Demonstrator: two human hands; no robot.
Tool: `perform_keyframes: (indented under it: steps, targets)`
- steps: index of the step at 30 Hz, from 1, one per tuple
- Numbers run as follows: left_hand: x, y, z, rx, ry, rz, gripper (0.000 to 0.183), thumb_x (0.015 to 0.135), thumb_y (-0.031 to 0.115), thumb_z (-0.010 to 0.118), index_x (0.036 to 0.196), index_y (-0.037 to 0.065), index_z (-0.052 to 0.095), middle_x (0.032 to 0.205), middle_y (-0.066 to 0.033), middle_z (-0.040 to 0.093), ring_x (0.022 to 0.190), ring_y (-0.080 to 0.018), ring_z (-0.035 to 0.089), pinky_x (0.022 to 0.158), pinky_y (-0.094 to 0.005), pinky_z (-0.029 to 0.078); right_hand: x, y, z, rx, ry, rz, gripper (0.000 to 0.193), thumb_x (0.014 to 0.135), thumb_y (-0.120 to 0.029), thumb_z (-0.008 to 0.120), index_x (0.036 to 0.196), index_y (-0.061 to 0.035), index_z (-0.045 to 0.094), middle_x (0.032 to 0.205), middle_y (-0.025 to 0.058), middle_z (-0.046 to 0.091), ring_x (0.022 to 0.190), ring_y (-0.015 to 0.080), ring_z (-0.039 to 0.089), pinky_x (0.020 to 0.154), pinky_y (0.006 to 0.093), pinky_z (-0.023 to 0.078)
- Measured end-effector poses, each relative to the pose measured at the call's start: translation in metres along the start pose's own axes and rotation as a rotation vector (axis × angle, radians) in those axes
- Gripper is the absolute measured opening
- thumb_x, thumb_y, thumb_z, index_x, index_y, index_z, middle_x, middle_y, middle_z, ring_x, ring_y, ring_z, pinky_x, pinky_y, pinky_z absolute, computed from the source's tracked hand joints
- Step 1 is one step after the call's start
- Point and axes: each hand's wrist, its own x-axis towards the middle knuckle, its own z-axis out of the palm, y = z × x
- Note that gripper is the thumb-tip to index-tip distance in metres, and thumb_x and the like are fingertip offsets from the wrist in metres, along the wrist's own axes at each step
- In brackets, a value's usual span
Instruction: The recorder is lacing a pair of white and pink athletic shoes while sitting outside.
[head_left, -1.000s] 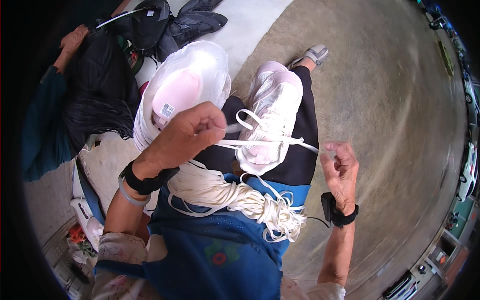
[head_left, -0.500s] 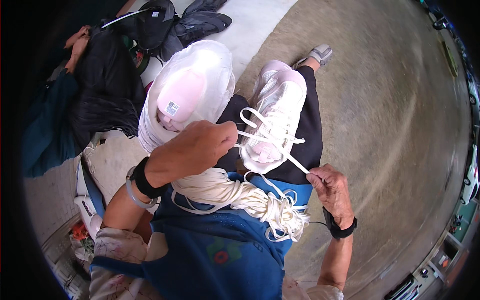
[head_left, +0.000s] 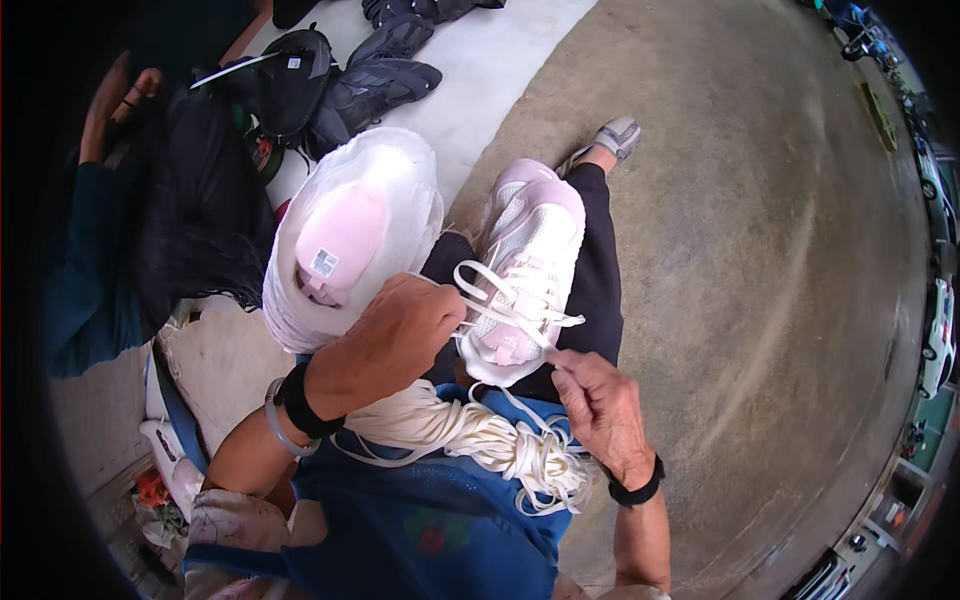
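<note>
A white and pink sneaker upper lies on my dark-trousered lap, its toe pointing away. A white shoelace crosses its eyelets, with one loop standing up on the left. My left hand is closed at the upper's left side, pinching the lace; its fingertips are mostly hidden behind the hand. On the right, my right hand pinches the lace between thumb and forefinger close to the upper's heel opening. A thick bundle of cream shoelaces rests across my blue apron below both hands.
Left of the sneaker stands a white bag-like holder with a pink shoe part in it. Black shoe uppers lie on a white surface beyond. A co-worker's arm and dark cloth are at far left. Parked vehicles line the right edge.
My right hand has come in left toward the upper along the lace, so less lace stretches between them. The whole view has shifted slightly; my left hand still pinches its side.
</note>
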Motion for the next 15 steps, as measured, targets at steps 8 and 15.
perform_keyframes:
  steps: [8,15]
  targets:
    - [0.003,0.001,0.004,-0.029,0.03,-0.071,0.005,0.085,0.006,0.055,0.08,0.004,0.055,0.078,-0.0138,0.059,0.08,-0.0337,0.055,0.081,-0.0421,0.041,0.043,0.018,0.007,-0.062,0.124,0.192,0.015,0.087,-0.009,0.063,0.095,0.0031,0.065,0.077,0.0141,0.063,0.065,0.016,0.058,0.063,0.0292,0.048]
    - [0.003,-0.006,0.01,-0.022,0.12,-0.051,0.004,0.084,0.005,0.057,0.082,0.003,0.057,0.077,-0.0125,0.06,0.082,-0.0331,0.056,0.081,-0.0417,0.041,0.045,0.011,-0.002,0.275,-0.051,0.399,0.012,0.085,-0.01,0.067,0.086,0.0021,0.065,0.063,0.0028,0.057,0.06,0.0079,0.05,0.056,0.025,0.043]
